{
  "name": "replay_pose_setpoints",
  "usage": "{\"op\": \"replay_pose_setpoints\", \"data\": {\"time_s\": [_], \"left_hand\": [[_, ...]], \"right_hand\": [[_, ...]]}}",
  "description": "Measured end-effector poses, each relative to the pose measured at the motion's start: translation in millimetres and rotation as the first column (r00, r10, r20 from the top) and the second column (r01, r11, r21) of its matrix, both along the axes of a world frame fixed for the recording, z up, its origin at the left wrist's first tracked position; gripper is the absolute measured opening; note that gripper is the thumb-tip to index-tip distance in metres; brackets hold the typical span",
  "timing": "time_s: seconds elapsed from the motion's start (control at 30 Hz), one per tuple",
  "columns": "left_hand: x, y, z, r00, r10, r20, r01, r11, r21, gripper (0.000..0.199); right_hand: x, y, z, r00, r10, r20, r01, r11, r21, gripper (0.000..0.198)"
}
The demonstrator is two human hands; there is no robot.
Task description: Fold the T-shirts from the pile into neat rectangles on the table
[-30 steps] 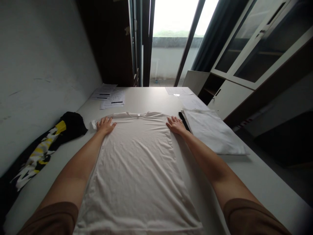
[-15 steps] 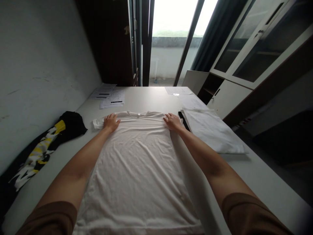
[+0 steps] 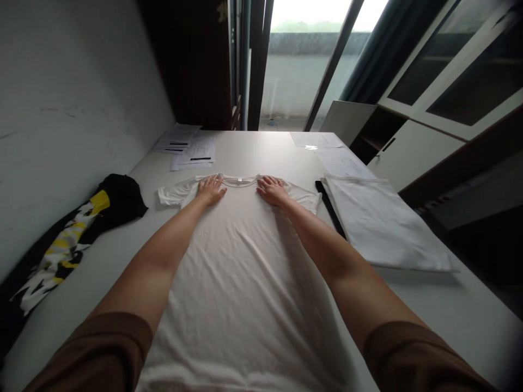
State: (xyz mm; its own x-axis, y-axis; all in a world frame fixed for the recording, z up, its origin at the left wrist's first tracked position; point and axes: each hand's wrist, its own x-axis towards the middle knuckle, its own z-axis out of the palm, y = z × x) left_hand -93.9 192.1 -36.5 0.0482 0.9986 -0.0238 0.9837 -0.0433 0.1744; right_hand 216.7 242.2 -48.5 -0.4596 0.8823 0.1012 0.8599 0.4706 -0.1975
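Observation:
A white T-shirt (image 3: pixel 241 261) lies spread on the white table, its collar at the far end and its hem toward me. My left hand (image 3: pixel 210 190) rests flat on the cloth by the left end of the neckline, fingers spread. On the other side of the collar, my right hand (image 3: pixel 271 190) is also laid flat with its fingers apart. Both short sleeves stick out beyond my hands. Soft creases run down the body of the shirt. Neither hand grips the fabric.
Folded white cloth (image 3: pixel 384 223) lies on the right, with a black strip along its left side. A black garment with yellow and white pattern (image 3: pixel 73 239) lies along the wall. Papers (image 3: pixel 194 152) are at the far left, more papers (image 3: pixel 343 162) at the far right.
Both hands have slid inward along the shoulders toward the collar. The sleeves, partly covered before, now lie more spread out. The camera view has tilted down slightly.

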Motion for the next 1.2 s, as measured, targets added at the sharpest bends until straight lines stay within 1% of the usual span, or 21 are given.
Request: {"op": "replay_pose_setpoints", "data": {"time_s": [0.1,0.17,0.23,0.3,0.33,0.37,0.4,0.43,0.47,0.5,0.57,0.6,0.63,0.7,0.77,0.83,0.93,1.0,1.07,1.13,1.2], "left_hand": [[-4.2,4.1,2.6,1.000,-0.003,0.012,0.003,1.000,0.017,0.067],[-3.1,0.2,7.3,1.000,-0.007,0.012,0.006,0.997,0.073,0.063],[3.6,-11.9,14.3,1.000,-0.019,0.009,0.017,0.989,0.147,0.058],[19.3,-35.0,22.7,0.999,-0.054,0.008,0.051,0.979,0.198,0.052],[31.2,-51.5,27.0,0.995,-0.096,0.008,0.092,0.973,0.211,0.048],[45.9,-71.7,31.2,0.989,-0.145,0.012,0.139,0.965,0.220,0.043],[63.0,-95.3,35.1,0.970,-0.245,0.010,0.237,0.948,0.213,0.039],[81.7,-122.1,38.6,0.933,-0.360,0.011,0.350,0.914,0.206,0.035],[101.0,-151.3,41.3,0.883,-0.469,0.014,0.456,0.867,0.201,0.032],[119.8,-181.9,43.5,0.821,-0.570,0.022,0.555,0.807,0.201,0.033],[151.0,-241.9,46.3,0.675,-0.737,0.035,0.718,0.668,0.195,0.045],[161.9,-268.6,47.5,0.614,-0.788,0.043,0.769,0.610,0.192,0.052],[169.0,-291.6,48.8,0.575,-0.816,0.054,0.796,0.574,0.192,0.056],[173.3,-324.8,52.3,0.524,-0.848,0.077,0.831,0.529,0.169,0.061],[168.4,-342.3,55.8,0.497,-0.861,0.109,0.849,0.508,0.144,0.062],[160.6,-350.1,58.1,0.477,-0.868,0.138,0.860,0.494,0.130,0.062],[152.7,-358.0,60.0,0.436,-0.886,0.160,0.882,0.456,0.120,0.064],[151.5,-364.7,62.5,0.409,-0.898,0.160,0.898,0.428,0.106,0.066],[153.3,-371.8,66.5,0.401,-0.904,0.152,0.905,0.416,0.088,0.065],[158.6,-378.1,71.1,0.396,-0.907,0.141,0.909,0.409,0.078,0.065],[167.3,-383.4,74.7,0.377,-0.917,0.130,0.919,0.388,0.075,0.066]], "right_hand": [[0.1,9.6,-2.4,1.000,-0.026,0.014,0.026,1.000,-0.014,0.061],[0.0,11.3,-2.4,0.999,-0.034,0.016,0.034,0.999,-0.005,0.061],[-0.1,9.4,-1.4,0.999,-0.031,0.014,0.031,0.999,0.008,0.061],[-0.5,4.6,1.2,1.000,-0.021,0.004,0.021,0.999,0.025,0.059],[-0.9,1.3,3.2,1.000,-0.016,-0.004,0.016,0.999,0.037,0.057],[-1.5,-2.5,5.8,1.000,-0.012,-0.016,0.013,0.999,0.052,0.055],[-2.2,-6.5,8.7,1.000,-0.012,-0.028,0.014,0.998,0.069,0.053],[-2.8,-10.8,12.1,0.999,-0.017,-0.042,0.020,0.996,0.091,0.051],[-2.8,-15.1,15.5,0.998,-0.025,-0.055,0.032,0.993,0.115,0.049],[-1.9,-19.4,18.9,0.997,-0.035,-0.065,0.044,0.990,0.137,0.047],[4.6,-27.7,23.8,0.997,-0.043,-0.070,0.053,0.986,0.158,0.043],[11.0,-31.8,24.8,0.997,-0.044,-0.063,0.053,0.987,0.152,0.042],[19.7,-35.8,24.6,0.997,-0.047,-0.053,0.054,0.989,0.139,0.042],[43.5,-43.9,20.9,0.998,-0.055,-0.029,0.058,0.992,0.113,0.041],[71.6,-51.9,14.5,0.997,-0.079,-0.011,0.080,0.991,0.111,0.042],[97.5,-59.0,8.6,0.995,-0.097,0.011,0.095,0.990,0.109,0.045],[120.6,-66.0,3.9,0.993,-0.109,0.042,0.106,0.992,0.072,0.050],[124.4,-67.8,3.6,0.992,-0.118,0.041,0.116,0.992,0.050,0.053],[122.7,-68.2,4.5,0.991,-0.131,0.038,0.130,0.991,0.032,0.054],[119.2,-68.8,6.0,0.990,-0.137,0.044,0.136,0.991,0.016,0.055],[116.2,-70.3,7.4,0.987,-0.152,0.054,0.152,0.988,0.007,0.057]]}}
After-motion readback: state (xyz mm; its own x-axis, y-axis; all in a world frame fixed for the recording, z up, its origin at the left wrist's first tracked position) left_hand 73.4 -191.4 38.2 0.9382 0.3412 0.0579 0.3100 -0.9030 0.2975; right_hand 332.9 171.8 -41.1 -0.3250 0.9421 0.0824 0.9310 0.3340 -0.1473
